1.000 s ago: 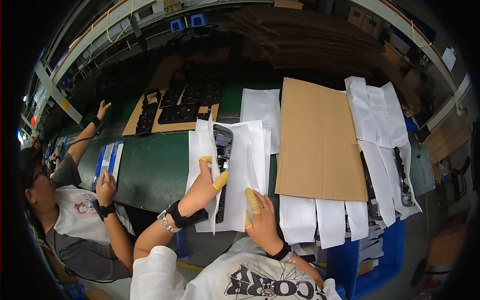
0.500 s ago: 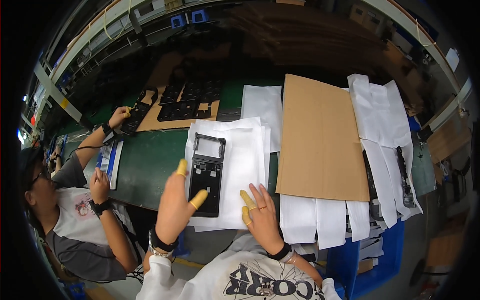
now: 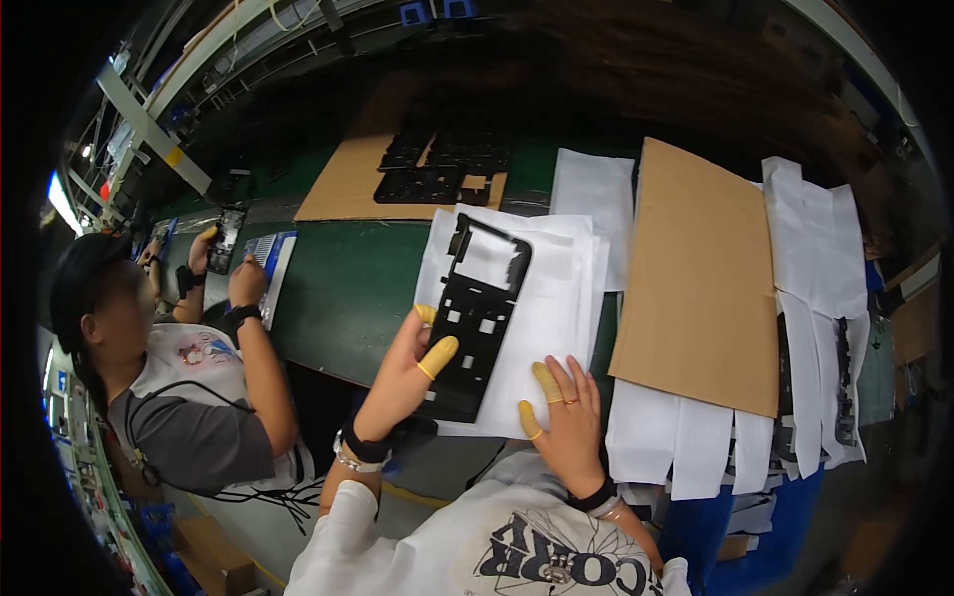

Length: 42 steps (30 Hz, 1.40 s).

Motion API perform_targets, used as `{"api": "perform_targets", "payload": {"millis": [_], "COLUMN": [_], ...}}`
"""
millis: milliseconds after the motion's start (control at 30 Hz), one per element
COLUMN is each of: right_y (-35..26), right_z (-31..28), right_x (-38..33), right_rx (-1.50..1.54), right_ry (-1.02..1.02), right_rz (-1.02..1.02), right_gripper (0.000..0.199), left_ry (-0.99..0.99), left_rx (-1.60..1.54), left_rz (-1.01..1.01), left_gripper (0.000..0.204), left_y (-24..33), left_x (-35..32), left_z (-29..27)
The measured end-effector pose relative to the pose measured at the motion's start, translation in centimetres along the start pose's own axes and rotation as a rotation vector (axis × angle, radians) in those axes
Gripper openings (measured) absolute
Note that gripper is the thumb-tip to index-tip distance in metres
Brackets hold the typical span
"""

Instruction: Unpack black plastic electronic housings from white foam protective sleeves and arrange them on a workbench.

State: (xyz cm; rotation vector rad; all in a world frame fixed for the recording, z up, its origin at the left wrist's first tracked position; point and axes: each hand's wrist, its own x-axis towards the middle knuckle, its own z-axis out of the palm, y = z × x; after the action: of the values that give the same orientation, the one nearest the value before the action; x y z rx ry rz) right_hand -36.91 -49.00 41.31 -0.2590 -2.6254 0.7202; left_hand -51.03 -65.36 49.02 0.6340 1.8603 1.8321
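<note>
Blk plastic frame (image 3: 475, 343): over the white sheet stack (image 3: 556, 308) at the desk (image 3: 323, 308) edge, slanted, large window at far end, small cut-outs lower down; can't tell if near end touches the sheets.
Left hand (image 3: 397, 372): pinching frame's left long edge, lower half; yellow finger cots (image 3: 437, 358) on thumb & index.
Right hand (image 3: 569, 427): fingers spread, flat on stack's near right corner, nothing held.
Handling: prob. light & stiff, smooth so a bit slick; thin bars round window look the fragile bit.
Best hold: long edges by the solid lower half, off the window bars.
Blue bin (image 3: 686, 536): below desk's right end; whitish scraps + a brown cardboard pc inside, rest hidden.
White wraps (image 3: 646, 432): R of stack, partly under cardboard sheet (image 3: 696, 288); dk parts (image 3: 845, 382) showing btwn some, details unclear.
Cardboard base (image 3: 338, 189): far side, w/ more blk frames (image 3: 417, 187) on it.
</note>
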Motion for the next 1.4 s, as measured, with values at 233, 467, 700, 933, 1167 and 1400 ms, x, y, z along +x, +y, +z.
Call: {"api": "perform_targets", "payload": {"millis": [233,467,700,933,1167,1400], "right_y": [0.1,0.4,0.2,0.6,0.6,0.5], "right_z": [-0.4,0.0,-0.5,-0.1,0.3,0.3], "right_x": [-0.1,-0.1,-0.1,-0.4,-0.5,-0.2], "right_rx": [0.006,-0.017,-0.010,0.020,0.007,-0.050], "right_ry": [-0.025,-0.056,-0.090,-0.056,-0.038,-0.009], "right_rz": [-0.022,-0.025,-0.038,-0.040,-0.064,-0.035], "right_gripper": [0.047,0.053,0.059,0.056,0.052,0.048], "left_ry": [-0.103,-0.089,-0.107,-0.163,-0.109,-0.144], "left_rx": [-0.295,-0.379,-0.504,-0.408,-0.434,-0.867], "left_rz": [0.103,-0.007,-0.058,0.048,-0.006,-0.241], "left_gripper": [0.040,0.038,0.033,0.034,0.036,0.026], "left_y": [4.0,4.5,4.8,4.1,4.0,4.9], "left_x": [-1.9,-0.6,0.9,1.0,0.9,3.6], "left_z": [3.4,4.0,4.2,4.8,4.9,3.5]}}
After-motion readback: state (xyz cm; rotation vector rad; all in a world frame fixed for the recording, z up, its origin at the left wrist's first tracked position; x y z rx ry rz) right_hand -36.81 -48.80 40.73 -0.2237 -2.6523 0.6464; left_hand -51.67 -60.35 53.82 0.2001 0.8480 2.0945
